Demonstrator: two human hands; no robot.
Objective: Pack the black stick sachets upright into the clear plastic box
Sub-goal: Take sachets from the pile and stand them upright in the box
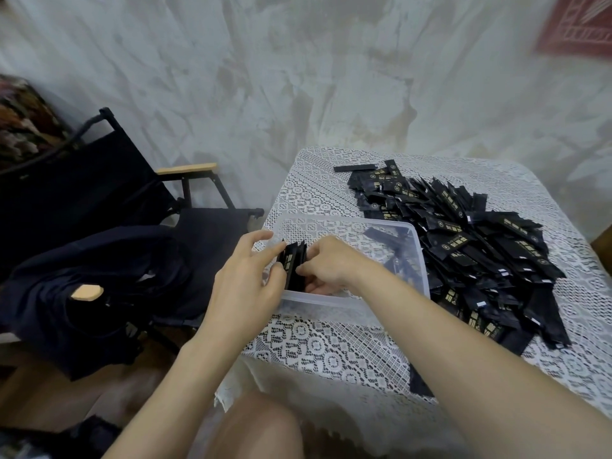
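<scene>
We find a small bundle of black stick sachets [293, 268] standing upright at the near left corner of the clear plastic box [334, 301]. They are flat, glossy strips with gold print, pressed face to face. The box is translucent, thin-walled and rectangular with rounded corners, and a few more sachets [394, 246] lean against its far right wall. The left hand [246, 286] holds the bundle's left face with thumb and fingers curled onto it. The right hand [326, 266] pinches it from the right, knuckles up, fingertips inside the box. The bundle sits squeezed between both hands. Just right of the box, a loose pile [470, 256] of the same sachets sprawls over the white lace tablecloth [331, 352], an openwork with round motifs. To the left we see a dark fabric folding chair [109, 180] with pale wooden armrests and a dark bag [92, 293] on it, before a mottled grey wall [298, 77].
</scene>
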